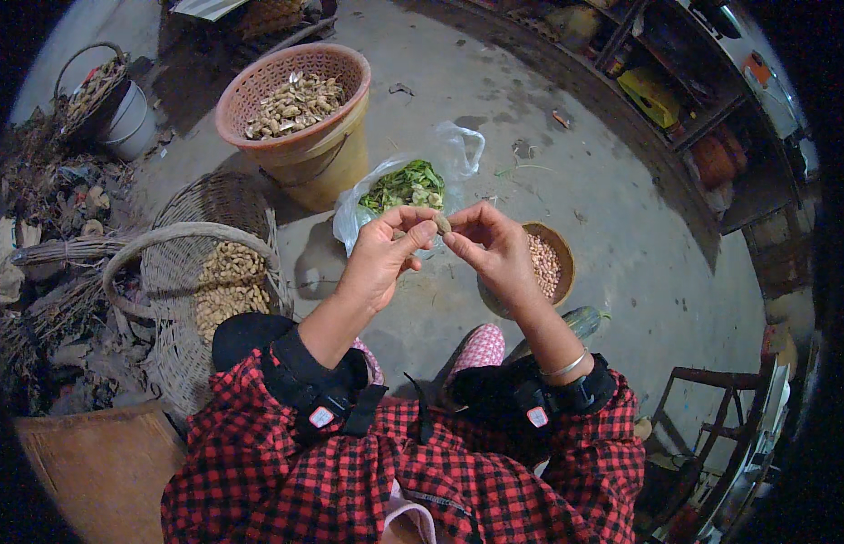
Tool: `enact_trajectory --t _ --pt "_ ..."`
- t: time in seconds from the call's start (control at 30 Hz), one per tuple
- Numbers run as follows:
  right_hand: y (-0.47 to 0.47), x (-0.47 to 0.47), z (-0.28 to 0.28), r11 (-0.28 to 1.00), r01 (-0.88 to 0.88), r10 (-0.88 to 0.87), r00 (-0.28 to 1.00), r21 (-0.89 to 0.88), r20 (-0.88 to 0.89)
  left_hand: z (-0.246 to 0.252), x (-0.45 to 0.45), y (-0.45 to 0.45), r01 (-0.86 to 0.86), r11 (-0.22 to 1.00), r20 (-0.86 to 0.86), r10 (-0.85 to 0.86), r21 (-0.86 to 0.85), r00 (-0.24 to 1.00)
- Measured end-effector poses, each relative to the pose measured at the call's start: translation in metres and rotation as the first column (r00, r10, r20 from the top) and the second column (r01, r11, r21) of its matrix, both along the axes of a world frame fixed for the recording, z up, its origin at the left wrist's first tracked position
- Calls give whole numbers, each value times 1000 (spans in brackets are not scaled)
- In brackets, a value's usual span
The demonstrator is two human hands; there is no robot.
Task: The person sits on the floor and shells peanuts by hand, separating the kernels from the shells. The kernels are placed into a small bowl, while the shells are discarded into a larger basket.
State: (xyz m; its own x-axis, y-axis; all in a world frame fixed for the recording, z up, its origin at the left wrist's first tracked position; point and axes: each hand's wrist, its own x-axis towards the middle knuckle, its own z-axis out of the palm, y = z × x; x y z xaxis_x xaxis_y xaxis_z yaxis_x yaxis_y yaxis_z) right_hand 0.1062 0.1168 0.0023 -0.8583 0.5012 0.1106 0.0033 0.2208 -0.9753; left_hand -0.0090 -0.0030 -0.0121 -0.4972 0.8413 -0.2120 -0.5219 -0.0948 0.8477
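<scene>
An unshelled peanut (pixel 442 223) is pinched between the thumbs and index fingers of my left hand (pixel 393 250) and my right hand (pixel 488 246), above a clear plastic bag (pixel 349 216) of green leaves (pixel 407 186). Right of my right hand, and partly hidden by it, a round container (pixel 566 262) holds shelled pink peanuts (pixel 543 266). At the left, a wicker basket (pixel 174 272) with an arched handle holds peanuts in their shells (pixel 233 289). Beyond it, a pink perforated basket (pixel 235 102) of peanut shells (pixel 296 107) rests in a yellowish bucket (pixel 327 173).
A green striped gourd or squash (pixel 584 319) lies on the floor by my right forearm. Dry sticks and brush (pixel 68 292) are heaped at the far left, near a white bucket (pixel 131 122). Shelves (pixel 707 122) stand at upper right, a dark-framed chair (pixel 714 381) at lower right.
</scene>
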Motion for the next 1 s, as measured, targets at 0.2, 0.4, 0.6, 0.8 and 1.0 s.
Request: enact_trajectory --t 0.2,0.4,0.6,0.8,1.0 --pt "-3 2 6 991 -24 28 999 -132 29 3 2 1 2 1000 -259 5 27 966" --pt "0 4 9 991 -32 27 999 129 37 8 0 0 276 961 -76 -278 -33 958" --pt "1 3 10 967 -121 133 990 -226 40 8 -1 0 327 941 -244 -339 -91 909" --pt "-7 3 7 957 -85 85 996 -278 -14 8 11 1 241 964 -458 -265 -111 849" --pt "-21 -5 -8 976 39 -47 998 -215 -34 -1 28 4 -87 994 -759 11 -60 651"
